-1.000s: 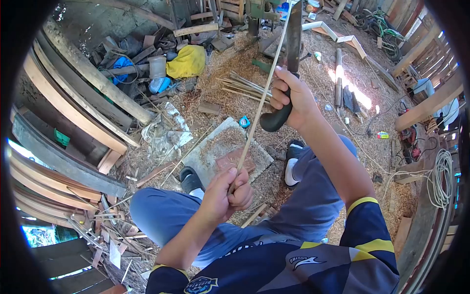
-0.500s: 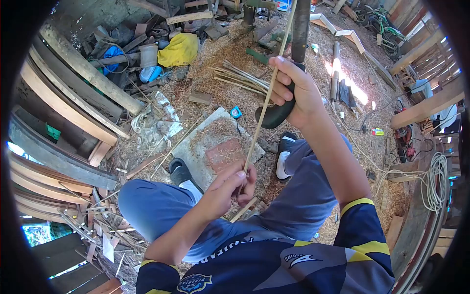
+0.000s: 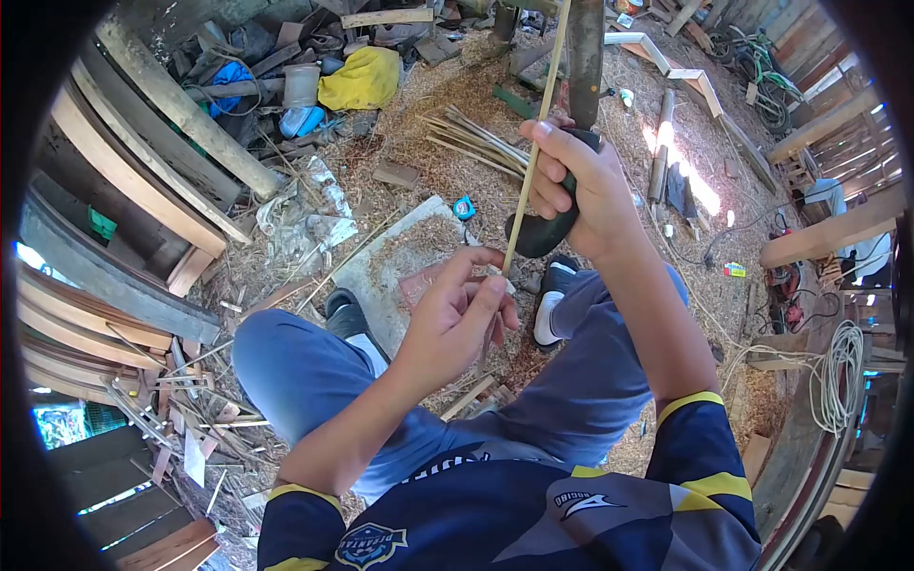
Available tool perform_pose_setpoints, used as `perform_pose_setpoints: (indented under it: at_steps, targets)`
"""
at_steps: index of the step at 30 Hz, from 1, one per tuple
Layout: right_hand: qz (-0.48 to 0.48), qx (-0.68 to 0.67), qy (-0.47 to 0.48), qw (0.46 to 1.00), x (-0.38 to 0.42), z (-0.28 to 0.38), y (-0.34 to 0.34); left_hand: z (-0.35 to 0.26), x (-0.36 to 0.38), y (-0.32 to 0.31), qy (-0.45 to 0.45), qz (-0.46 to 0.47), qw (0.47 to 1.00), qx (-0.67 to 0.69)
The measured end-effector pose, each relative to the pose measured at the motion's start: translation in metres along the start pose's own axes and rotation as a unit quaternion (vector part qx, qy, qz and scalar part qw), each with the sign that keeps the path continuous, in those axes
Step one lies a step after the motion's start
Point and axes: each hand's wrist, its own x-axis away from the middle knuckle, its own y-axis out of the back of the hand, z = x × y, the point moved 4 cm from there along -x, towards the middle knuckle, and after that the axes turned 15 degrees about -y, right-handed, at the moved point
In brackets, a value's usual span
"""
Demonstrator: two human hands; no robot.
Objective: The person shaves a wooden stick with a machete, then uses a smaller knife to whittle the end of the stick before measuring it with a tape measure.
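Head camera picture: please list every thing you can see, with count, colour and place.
thin bamboo strip: one, pale yellow, upright between both hands
large knife with dark handle: one, grey blade, gripped in right hand
bundle of bamboo sticks: one, tan, on the sawdust floor
crumpled yellow cloth: one, yellow, upper left among debris
flat stone slab: one, grey, on the floor by the feet
small tape measure: one, blue, near the slab
wooden planks: several, brown, stacked at left
coiled cord: one, whitish, right edge
left hand: one, pinching the strip's lower end
right hand: one, holding the knife handle
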Motion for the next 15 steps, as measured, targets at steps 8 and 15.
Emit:
perform_pose_setpoints:
  at_steps: [8, 15]
  targets:
    - [-0.019, 0.010, -0.028, 0.999, -0.002, -0.006, 0.001, -0.003, 0.001, -0.002, -0.013, -0.026, 1.000, 0.002]
    - [-0.101, 0.046, 0.011, 0.994, -0.002, -0.010, 0.011, -0.019, -0.001, 0.016, -0.039, -0.102, 0.994, 0.018]
